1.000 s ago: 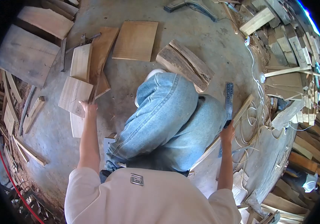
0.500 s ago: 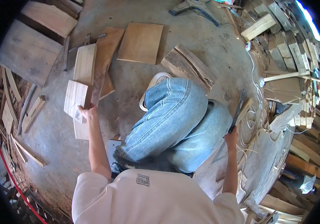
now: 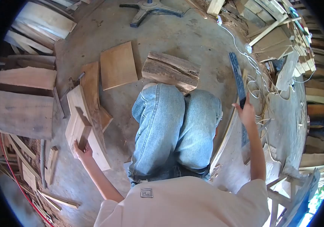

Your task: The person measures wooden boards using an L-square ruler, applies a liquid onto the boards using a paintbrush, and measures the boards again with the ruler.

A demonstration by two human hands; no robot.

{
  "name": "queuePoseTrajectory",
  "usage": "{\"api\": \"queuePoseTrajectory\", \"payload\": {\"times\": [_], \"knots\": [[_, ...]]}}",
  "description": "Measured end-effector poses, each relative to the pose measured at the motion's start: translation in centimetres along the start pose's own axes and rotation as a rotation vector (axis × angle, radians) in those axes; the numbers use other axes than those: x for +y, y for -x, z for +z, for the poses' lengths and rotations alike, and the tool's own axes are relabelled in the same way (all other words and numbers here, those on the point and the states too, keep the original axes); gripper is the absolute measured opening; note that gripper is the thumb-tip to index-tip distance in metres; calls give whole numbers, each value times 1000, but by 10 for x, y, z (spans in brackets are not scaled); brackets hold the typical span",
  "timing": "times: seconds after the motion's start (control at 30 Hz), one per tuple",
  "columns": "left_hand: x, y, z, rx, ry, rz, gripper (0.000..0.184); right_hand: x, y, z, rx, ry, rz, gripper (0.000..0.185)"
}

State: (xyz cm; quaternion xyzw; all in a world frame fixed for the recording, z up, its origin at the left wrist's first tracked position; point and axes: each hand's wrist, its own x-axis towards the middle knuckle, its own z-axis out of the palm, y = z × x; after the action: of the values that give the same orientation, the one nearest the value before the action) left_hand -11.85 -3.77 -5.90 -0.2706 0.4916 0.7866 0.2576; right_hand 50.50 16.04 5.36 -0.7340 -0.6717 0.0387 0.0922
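Observation:
My left hand (image 3: pixel 83 150) grips the near end of a short pale wooden block (image 3: pixel 81 130), thumb on one side. The block is tilted over a longer pale board (image 3: pixel 100 157) on the floor; I cannot tell whether they touch. My right hand (image 3: pixel 247 112) is closed around a long dark ruler (image 3: pixel 237 73), its index finger stretched along it. The ruler points away from me, beyond my right knee, and its near end shows below the hand. Brown boards (image 3: pixel 90 81) lie just past the pale one.
A square brown board (image 3: pixel 118 66) and a rough split timber (image 3: pixel 171 70) lie ahead of my knees. White cables (image 3: pixel 251 60) coil at the right beside scrap wood. A dark stand base (image 3: pixel 143 13) is at the far side. Planks (image 3: pixel 22 113) pile up on the left.
My view has turned, and my knees now point straight ahead. The block has tilted in my left hand. My right hand has raised the ruler and turned its broad face into view.

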Motion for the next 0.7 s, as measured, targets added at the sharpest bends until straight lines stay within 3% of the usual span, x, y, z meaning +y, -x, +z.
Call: {"api": "queuePoseTrajectory", "payload": {"times": [0.07, 0.13, 0.23, 0.33, 0.37, 0.43, 0.53, 0.7], "knots": [[-2, 36, 22, -162, -82, -11, 40, -13, -8, -16, -8, 52, 9, 90], [-3, 87, 58, -293, -202, -4, 38, -23, -17, -30, 166, 64, -213, 84], [-10, 132, 107, -476, -316, -6, 40, -52, -27, -68, 219, 92, -318, 74], [-14, 167, 146, -819, -538, 53, 43, -72, -35, -102, 317, -39, -390, 62], [-20, 183, 159, -885, -572, 63, 47, -81, -37, -113, 412, -113, -504, 56], [-33, 215, 181, -961, -568, -50, 48, -95, -36, -129, 421, -155, -578, 56], [-61, 226, 201, -1099, -569, -400, 54, -118, -21, -145, 338, -224, -648, 57], [-96, 231, 199, -1230, -692, -531, 54, -125, -6, -135, 152, -217, -798, 55]]}}
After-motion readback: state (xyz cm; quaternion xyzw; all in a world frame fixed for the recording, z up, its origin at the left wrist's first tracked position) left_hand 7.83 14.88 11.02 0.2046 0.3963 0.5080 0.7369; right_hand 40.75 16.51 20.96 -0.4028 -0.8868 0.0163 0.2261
